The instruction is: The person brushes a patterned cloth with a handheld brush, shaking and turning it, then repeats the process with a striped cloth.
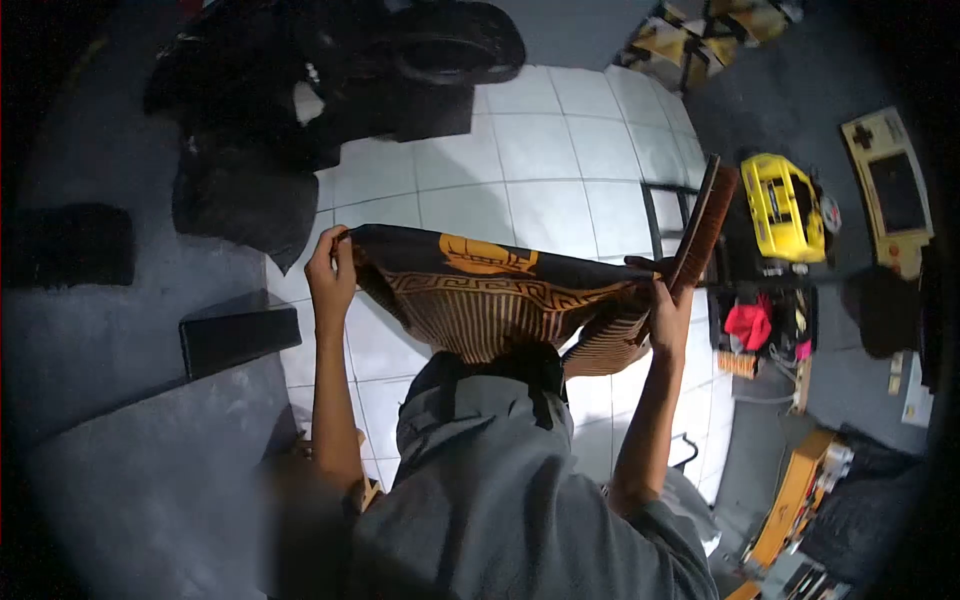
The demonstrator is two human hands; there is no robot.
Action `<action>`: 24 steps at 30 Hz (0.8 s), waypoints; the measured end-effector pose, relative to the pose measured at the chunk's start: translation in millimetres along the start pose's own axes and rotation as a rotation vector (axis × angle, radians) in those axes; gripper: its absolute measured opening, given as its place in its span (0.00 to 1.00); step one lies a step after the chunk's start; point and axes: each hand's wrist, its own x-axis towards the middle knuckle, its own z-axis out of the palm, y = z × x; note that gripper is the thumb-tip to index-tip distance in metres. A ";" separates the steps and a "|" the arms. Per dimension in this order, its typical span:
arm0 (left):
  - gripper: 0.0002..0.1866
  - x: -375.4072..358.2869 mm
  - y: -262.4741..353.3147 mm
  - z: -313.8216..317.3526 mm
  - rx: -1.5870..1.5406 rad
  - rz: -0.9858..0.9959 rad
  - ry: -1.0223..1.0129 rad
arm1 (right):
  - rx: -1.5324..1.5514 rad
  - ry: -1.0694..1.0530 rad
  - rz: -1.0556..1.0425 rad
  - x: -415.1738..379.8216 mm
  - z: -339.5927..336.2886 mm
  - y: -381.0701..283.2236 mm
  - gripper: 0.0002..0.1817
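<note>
A black cloth (490, 290) with an orange emblem, a key-pattern border and brown stripes is stretched between both hands, its lower part hanging in folds. My left hand (332, 262) pinches its upper left corner between thumb and fingers. At the other end, my right hand (672, 312) grips the right corner of the cloth together with a brush (708, 222). The brush points up and slightly right, its brown bristles facing right. How the fingers divide between cloth and brush is partly hidden.
White floor tiles (540, 150) lie beyond the cloth. Dark clothes or bags (240, 150) are at the upper left, above a dark box (240, 342). On the right are a yellow object (785, 210), a red item (748, 322) and a wooden shelf (795, 495).
</note>
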 end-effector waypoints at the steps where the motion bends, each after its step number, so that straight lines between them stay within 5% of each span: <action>1: 0.09 7.3 -2.2 -9.5 -0.015 0.047 0.060 | 0.033 0.006 -0.001 8.6 16.6 -1.6 0.08; 5: 0.09 18.1 -5.6 -57.3 0.003 0.015 -0.058 | -0.338 -0.479 0.012 51.8 36.5 -7.4 0.11; 6: 0.11 15.6 -28.7 -72.9 0.050 -0.124 -0.212 | -0.362 -0.633 0.020 62.4 49.8 -11.5 0.08; 8: 0.14 -5.8 -64.8 -80.3 -0.114 -0.114 -0.206 | -0.230 -0.846 0.204 78.1 81.0 10.9 0.06; 12: 0.23 -78.7 -102.9 -87.5 0.238 -0.454 -0.518 | -0.367 -1.389 0.250 125.9 122.1 130.0 0.13; 14: 0.25 -187.8 -212.5 -61.9 0.164 -0.772 -0.482 | -0.548 -1.627 0.571 139.9 174.0 129.9 0.19; 16: 0.25 -118.6 -90.4 -55.7 0.235 -0.685 -0.346 | -0.457 -1.743 0.284 160.6 205.6 128.4 0.24; 20: 0.23 -55.7 -54.5 -30.9 0.148 -0.830 -0.121 | -0.644 -1.641 0.601 227.9 302.0 59.6 0.28; 24: 0.23 2.6 -41.5 -42.3 0.104 -0.817 -0.100 | -0.927 -1.815 0.544 276.8 410.4 3.8 0.30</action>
